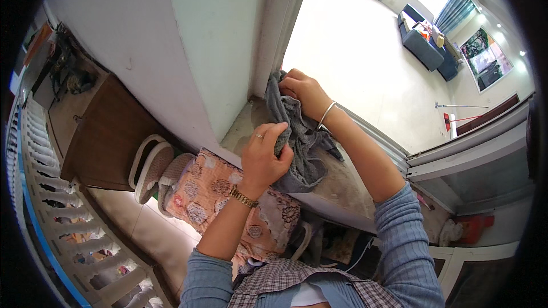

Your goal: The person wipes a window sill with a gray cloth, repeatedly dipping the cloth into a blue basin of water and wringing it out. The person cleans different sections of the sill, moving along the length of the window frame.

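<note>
A crumpled grey cloth (299, 154) lies bunched on the dusty window sill (346, 179), beside the window frame (267, 30). My left hand (265, 154), with a ring and a gold-coloured watch, pinches the cloth's near left edge between thumb and fingers. Farther up, my right hand (304, 92), with a silver bangle at its wrist, grips the bunched upper part against the foot of the frame. The fingertips of my right hand are partly hidden in the folds.
Below the sill are an orange patterned fabric (214, 192), slippers (156, 169) and a brown wooden cabinet (111, 137). A white balustrade (77, 222) runs along the left. Window tracks (376, 130) border the sill; through the opening, a blue sofa (424, 47) stands in a room.
</note>
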{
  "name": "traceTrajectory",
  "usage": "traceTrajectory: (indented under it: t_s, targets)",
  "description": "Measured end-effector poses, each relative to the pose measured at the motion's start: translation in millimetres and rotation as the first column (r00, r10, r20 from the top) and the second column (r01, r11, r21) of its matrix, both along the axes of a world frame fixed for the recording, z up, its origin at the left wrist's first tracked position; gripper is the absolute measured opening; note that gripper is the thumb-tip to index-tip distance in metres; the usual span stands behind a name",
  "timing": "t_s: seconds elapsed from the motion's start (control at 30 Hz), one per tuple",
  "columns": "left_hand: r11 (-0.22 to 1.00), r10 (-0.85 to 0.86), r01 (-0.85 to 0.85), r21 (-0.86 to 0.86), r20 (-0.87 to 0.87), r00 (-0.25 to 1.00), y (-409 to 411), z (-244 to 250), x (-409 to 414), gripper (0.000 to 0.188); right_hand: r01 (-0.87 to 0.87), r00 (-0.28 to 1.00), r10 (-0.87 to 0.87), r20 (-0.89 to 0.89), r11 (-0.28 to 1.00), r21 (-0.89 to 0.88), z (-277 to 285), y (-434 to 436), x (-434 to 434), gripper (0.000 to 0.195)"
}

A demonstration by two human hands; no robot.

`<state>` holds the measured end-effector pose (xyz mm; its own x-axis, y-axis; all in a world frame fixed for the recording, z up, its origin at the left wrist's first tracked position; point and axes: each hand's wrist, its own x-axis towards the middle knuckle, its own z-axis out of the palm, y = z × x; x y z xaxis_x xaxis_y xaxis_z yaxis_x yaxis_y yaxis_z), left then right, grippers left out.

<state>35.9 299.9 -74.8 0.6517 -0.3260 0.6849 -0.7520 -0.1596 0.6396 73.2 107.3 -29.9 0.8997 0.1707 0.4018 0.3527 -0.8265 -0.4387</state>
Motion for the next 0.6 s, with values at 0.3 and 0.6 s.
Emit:
traceTrajectory:
  t_s: [0.3, 0.6]
  targets:
    - [0.974, -0.211, 0.215, 0.066, -0.062, 0.976, 13.8, 9.2, -0.4, 0.037, 0.218, 0.838, -0.460, -0.293, 0.775, -0.593, 46.4, 19.3, -57.1, 0.010]
    - [0.997, -0.065, 0.067, 0.048, -0.039, 0.997, 8.1, 4.0, 0.8, 0.039, 0.248, 0.936, -0.311, -0.164, 0.914, -0.322, 11.3, 23.4, -5.1, 0.012]
